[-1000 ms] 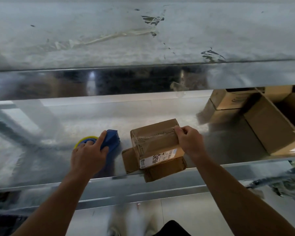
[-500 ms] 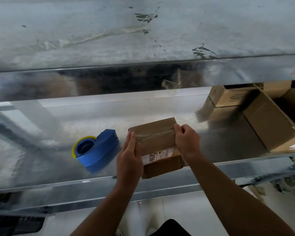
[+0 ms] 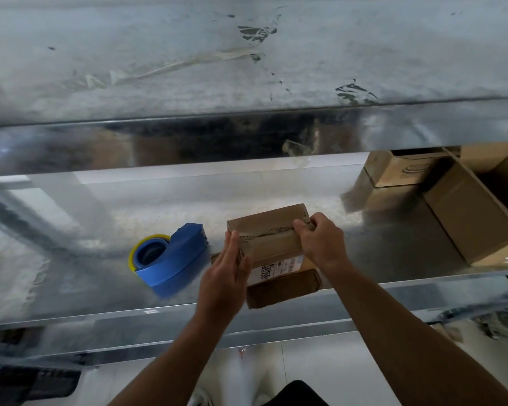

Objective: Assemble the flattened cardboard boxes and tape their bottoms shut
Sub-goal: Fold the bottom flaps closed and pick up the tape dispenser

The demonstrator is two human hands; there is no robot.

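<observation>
A small brown cardboard box (image 3: 272, 244) with a white label stands at the front of a shiny metal shelf (image 3: 71, 288), its taped seam facing up. My left hand (image 3: 226, 271) lies flat against the box's left side with fingers straight. My right hand (image 3: 320, 241) pinches the right end of the seam on top of the box. A blue tape dispenser (image 3: 170, 259) with a yellow-edged roll lies on the shelf just left of the box, untouched.
Larger open cardboard boxes (image 3: 464, 212) sit at the right end of the shelf. An upper metal shelf (image 3: 247, 68) overhangs the work area. The shelf's front lip (image 3: 129, 320) runs below the box, with pale floor beneath.
My left hand let go of the tape dispenser and moved right to press the box's left side. My right hand stayed at the seam's right end.
</observation>
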